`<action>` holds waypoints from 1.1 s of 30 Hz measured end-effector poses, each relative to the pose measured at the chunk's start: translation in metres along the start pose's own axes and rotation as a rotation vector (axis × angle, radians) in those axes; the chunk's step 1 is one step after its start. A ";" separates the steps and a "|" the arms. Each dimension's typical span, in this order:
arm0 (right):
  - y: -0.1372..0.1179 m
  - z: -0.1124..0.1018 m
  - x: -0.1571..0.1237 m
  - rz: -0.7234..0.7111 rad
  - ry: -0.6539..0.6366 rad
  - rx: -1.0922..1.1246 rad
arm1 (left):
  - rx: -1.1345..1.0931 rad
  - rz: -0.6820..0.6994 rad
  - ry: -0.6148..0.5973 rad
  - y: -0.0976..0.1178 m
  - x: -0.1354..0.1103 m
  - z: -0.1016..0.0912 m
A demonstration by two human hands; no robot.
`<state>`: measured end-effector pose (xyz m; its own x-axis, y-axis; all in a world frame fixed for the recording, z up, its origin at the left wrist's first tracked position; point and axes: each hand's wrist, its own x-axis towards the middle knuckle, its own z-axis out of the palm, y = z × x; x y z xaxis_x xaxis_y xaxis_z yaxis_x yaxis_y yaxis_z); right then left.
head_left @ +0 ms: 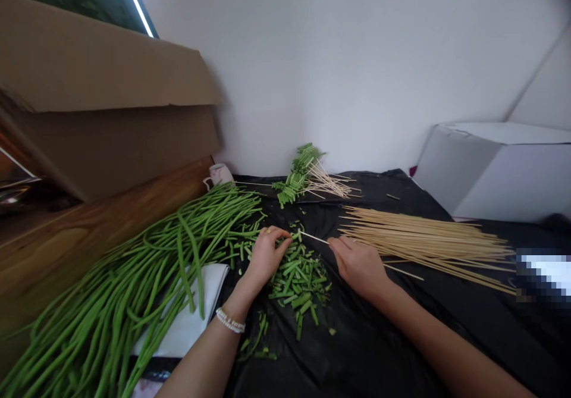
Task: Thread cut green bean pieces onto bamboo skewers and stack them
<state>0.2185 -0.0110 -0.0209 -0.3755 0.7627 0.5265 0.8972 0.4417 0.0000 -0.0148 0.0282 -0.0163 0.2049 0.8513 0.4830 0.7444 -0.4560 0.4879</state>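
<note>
My right hand [360,262] is closed round a thin wooden skewer [316,238] whose tip points left. Opposite it, my left hand [269,252] pinches a short cut piece of green bean [295,237] at its fingertips. The skewer's tip is right by that piece; whether it has pierced it I cannot tell. Below both hands lies a loose heap of cut bean pieces [298,282]. Farther back, skewers threaded with bean pieces [293,185] are stacked, their bare ends [332,182] pointing right.
Long whole green beans [147,267] spread over the left side, partly on a white sheet [178,332]. Bare skewers [428,237] lie in a bundle at right on black plastic [357,350]. A mug [221,175], a cardboard box [111,88] and a white box [499,169] stand around.
</note>
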 end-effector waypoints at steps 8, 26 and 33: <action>-0.005 -0.002 -0.002 -0.081 0.170 0.068 | -0.861 -0.417 0.040 0.014 0.001 -0.002; -0.007 -0.003 -0.003 -0.091 0.174 0.057 | -1.372 -0.606 -0.029 0.016 0.001 -0.002; -0.007 -0.004 -0.003 -0.108 0.190 0.058 | -1.326 -0.616 -0.006 0.015 0.002 -0.001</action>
<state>0.2142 -0.0183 -0.0196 -0.4132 0.6089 0.6771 0.8370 0.5468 0.0191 -0.0039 0.0225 -0.0072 0.0822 0.9955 -0.0463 -0.4052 0.0759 0.9111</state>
